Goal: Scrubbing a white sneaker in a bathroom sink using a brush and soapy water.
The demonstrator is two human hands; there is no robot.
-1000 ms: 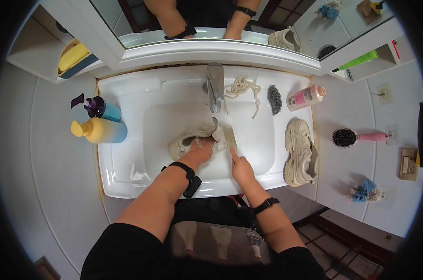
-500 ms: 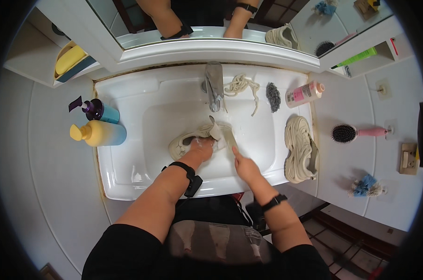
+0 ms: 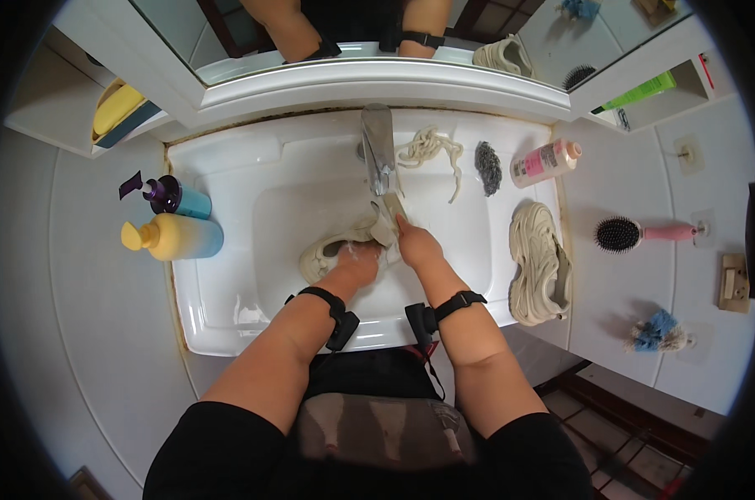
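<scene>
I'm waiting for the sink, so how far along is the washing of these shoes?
Done: laces are out, lying behind the faucet. In hand: left hand and right hand hold a cream sneaker in the basin. Left: the second sneaker sits on the sink rim; whether it is washed, I cannot tell.

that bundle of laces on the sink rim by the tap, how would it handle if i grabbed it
The laces lie in loose, tangled loops, so they would probably hang floppy and trail if lifted. They look thin, so likely light, though heavier and clingy if wet; wetness can't be told here. They rest on the white sink rim beside the tap, so a push might slide them into the basin.
</scene>
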